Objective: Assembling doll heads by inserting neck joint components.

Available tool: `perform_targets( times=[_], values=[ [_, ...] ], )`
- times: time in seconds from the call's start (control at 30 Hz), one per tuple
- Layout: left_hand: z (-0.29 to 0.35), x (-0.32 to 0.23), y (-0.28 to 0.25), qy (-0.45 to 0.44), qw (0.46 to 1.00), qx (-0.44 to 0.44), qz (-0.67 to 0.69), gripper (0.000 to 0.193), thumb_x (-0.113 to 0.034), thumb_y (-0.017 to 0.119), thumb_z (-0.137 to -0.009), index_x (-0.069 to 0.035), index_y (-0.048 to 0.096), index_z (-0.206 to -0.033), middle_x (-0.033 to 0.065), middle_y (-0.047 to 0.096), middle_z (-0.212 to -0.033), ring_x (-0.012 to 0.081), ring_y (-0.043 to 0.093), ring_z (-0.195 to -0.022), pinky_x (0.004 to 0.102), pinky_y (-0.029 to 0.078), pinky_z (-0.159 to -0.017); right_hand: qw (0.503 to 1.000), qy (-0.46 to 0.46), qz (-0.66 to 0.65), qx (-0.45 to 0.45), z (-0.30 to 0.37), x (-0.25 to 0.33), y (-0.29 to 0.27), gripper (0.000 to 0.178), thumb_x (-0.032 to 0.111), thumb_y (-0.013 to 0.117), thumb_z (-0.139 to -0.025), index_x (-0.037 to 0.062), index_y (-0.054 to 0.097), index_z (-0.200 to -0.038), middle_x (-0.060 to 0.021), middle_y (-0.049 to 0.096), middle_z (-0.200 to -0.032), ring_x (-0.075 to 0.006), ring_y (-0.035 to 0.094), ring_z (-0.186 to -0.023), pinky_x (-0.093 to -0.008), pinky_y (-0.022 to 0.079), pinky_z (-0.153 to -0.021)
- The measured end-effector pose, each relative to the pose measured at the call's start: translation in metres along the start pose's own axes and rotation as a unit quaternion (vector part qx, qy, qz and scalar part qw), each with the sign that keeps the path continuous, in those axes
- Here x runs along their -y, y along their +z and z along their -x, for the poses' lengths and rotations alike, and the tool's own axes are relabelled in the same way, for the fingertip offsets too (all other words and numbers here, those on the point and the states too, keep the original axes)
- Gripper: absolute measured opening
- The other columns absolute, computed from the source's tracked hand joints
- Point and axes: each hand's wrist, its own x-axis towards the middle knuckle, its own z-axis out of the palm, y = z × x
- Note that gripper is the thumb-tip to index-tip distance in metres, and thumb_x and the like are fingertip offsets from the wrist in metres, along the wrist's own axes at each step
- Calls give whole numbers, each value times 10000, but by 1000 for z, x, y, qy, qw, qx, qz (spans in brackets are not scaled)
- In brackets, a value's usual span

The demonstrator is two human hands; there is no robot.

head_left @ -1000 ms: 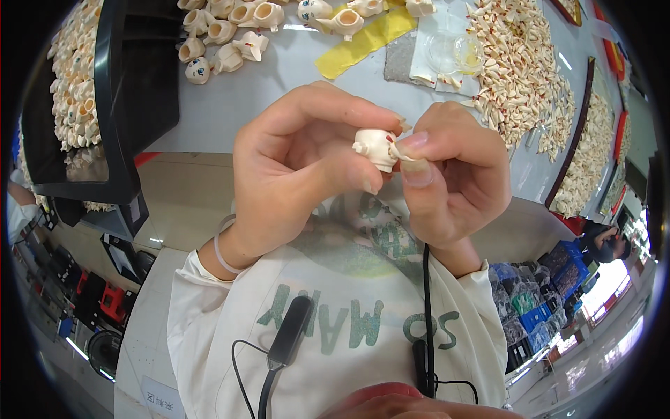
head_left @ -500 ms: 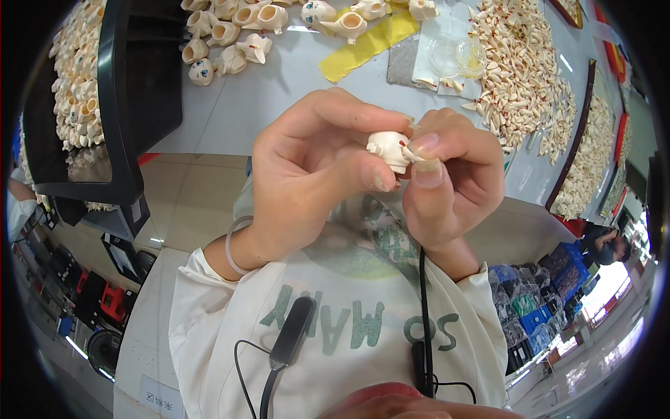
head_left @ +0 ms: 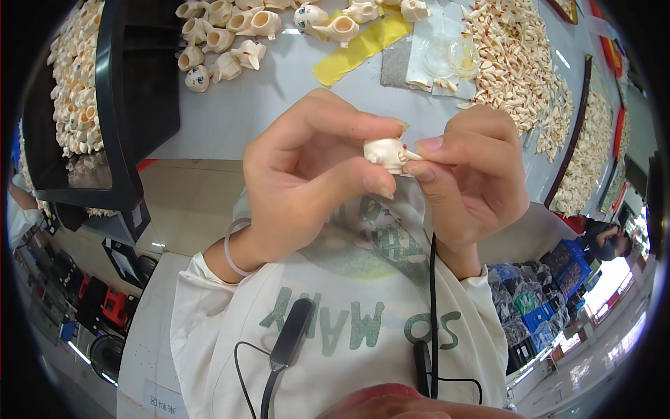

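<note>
A small cream-coloured hollow toy figure part (head_left: 382,151) is pinched between the thumb and index finger of my left hand (head_left: 293,160). The fingers of my right hand (head_left: 478,174) are closed on a slim, pointed cream piece (head_left: 413,156), whose inner end meets the right side of the figure part beside a small red spot. Whether the piece is seated in the part or only touching it, I cannot tell. Both hands are held up in front of my chest, near the table's edge.
Hollow toy figure parts (head_left: 223,38) stand at the back left of the table (head_left: 279,77), beside a yellow strip (head_left: 363,49). A clear round dish (head_left: 441,56) lies near a heap of small pointed pieces (head_left: 513,59). A black bin (head_left: 143,91) stands left; a filled tray (head_left: 586,153) lies right.
My right hand has shifted a little to the right, and more of the pointed piece shows between its fingertips and the figure part. The figure part has turned slightly in my left hand.
</note>
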Motion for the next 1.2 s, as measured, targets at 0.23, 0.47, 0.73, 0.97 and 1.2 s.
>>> perform_targets(
  times=[0.23,0.47,0.73,0.97,1.2],
  values=[
    [1,4,-2,46,994,6,-103,413,-267,733,-711,33,555,-931,92,552,-850,149,583,-813,258,478,-732,995,-63,79,14,-1,2,-6,201,44,714,-580,26,619,-756,-29,501,-655,-136,427,-545,-252,289,-486],
    [1,5,-1,62,992,10,-107,288,95,670,-680,40,612,-956,56,536,-808,93,517,-690,206,417,-613,983,-95,153,31,0,8,-11,287,64,644,-475,87,667,-760,17,555,-714,-143,484,-592,-257,353,-523],
    [8,6,2,22,998,-5,-58,258,-14,688,-740,40,586,-971,76,521,-877,94,525,-713,187,443,-625,983,-72,169,28,1,10,-10,301,46,669,-508,136,662,-795,36,568,-751,-148,508,-636,-258,384,-593],
    [4,6,3,21,999,18,-38,283,-31,680,-753,47,564,-999,102,530,-918,121,548,-790,220,472,-706,993,-4,119,19,-4,7,-28,232,-36,676,-583,26,645,-805,-65,592,-763,-185,534,-680,-283,417,-597],
    [-9,-1,-12,89,984,-22,-151,260,-9,640,-780,57,538,-1009,139,551,-1024,158,559,-887,255,457,-781,913,57,403,11,-26,-44,-96,217,-24,561,-739,46,636,-930,-88,613,-955,-263,580,-852,-319,451,-749]
  ],
)
